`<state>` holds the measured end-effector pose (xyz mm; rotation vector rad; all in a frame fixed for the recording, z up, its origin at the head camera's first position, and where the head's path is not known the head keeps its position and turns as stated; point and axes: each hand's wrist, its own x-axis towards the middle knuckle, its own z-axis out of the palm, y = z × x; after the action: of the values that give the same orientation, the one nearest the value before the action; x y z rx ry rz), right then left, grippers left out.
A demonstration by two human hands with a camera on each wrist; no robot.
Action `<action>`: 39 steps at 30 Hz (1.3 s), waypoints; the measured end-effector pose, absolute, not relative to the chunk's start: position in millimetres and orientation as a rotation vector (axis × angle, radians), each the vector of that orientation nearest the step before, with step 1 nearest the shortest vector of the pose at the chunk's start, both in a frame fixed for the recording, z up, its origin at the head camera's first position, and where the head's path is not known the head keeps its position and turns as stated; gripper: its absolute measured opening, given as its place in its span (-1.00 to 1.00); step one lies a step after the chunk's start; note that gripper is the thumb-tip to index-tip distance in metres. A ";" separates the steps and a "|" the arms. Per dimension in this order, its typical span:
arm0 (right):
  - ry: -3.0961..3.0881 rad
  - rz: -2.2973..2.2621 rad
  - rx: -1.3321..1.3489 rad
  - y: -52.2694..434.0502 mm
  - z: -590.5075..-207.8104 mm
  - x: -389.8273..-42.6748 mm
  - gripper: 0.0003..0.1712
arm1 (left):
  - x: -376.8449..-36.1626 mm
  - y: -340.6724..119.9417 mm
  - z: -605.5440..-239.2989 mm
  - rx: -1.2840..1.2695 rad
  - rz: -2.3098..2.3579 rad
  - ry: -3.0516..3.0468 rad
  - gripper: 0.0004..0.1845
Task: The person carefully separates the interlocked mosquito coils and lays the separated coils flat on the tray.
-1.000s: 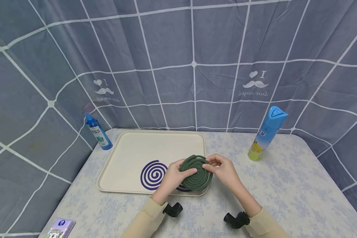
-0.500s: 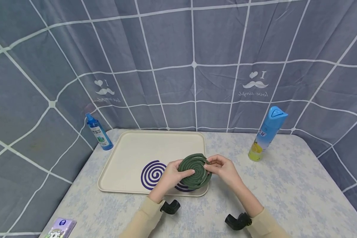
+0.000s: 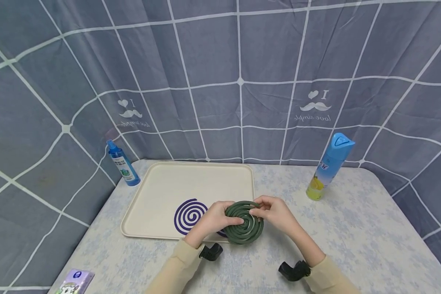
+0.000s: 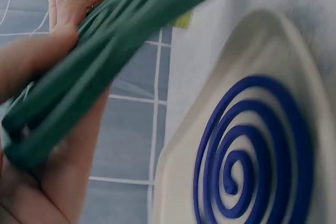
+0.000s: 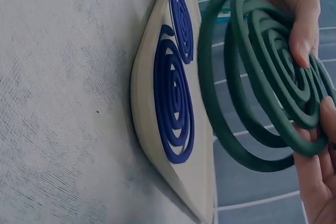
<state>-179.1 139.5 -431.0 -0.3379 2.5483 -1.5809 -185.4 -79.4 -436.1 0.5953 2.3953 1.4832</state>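
Note:
A green mosquito coil [image 3: 244, 234] is held up over the tray's near right corner. My left hand [image 3: 216, 218] grips its left side, thumb lying across the face. At the upper right edge my right hand [image 3: 275, 213] pinches it between thumb and fingers. Seen from the right wrist, the outer rings of the green coil [image 5: 262, 95] spread apart in layers with gaps between them. Two blue mosquito coils lie flat on the tray: the left one [image 3: 190, 216] shows well, while the nearer one [image 5: 176, 98] is mostly hidden in the head view.
The cream tray [image 3: 202, 179] sits on a pale patterned tabletop [image 3: 353, 228]. A blue spray bottle [image 3: 124, 165] stands at its back left, and a blue and yellow aerosol can [image 3: 328, 167] at back right. A purple tissue pack [image 3: 75, 281] lies front left. A grey curtain [image 3: 213, 106] hangs behind.
Both hands have brought the green coil slightly toward the body and lower. Its face shows wider gaps near the right hand. The blue coils stay put.

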 end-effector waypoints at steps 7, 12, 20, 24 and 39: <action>2.382 -1.833 -0.090 136.2 -434.0 -178.9 -0.75 | -180.7 -80.1 -446.3 0.400 1.808 2.242 -0.62; 2.279 -1.981 0.047 131.5 -438.3 -178.0 -0.71 | -179.2 -79.3 -449.9 0.290 1.955 2.208 -0.64; 2.224 -2.011 -0.007 132.4 -440.5 -175.7 -0.68 | -179.0 -81.9 -448.7 0.394 1.879 2.271 -0.69; 2.298 -1.895 -0.147 136.0 -438.2 -175.5 -0.67 | -178.7 -80.6 -446.5 0.481 1.783 2.250 -0.71; 2.344 -1.682 -0.387 137.8 -432.5 -179.7 -0.71 | -183.9 -82.5 -448.2 0.510 1.672 2.197 -0.71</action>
<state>-179.7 137.8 -432.5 -0.3871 2.3440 -1.6820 -183.9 -82.5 -448.2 0.5098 2.1968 1.6719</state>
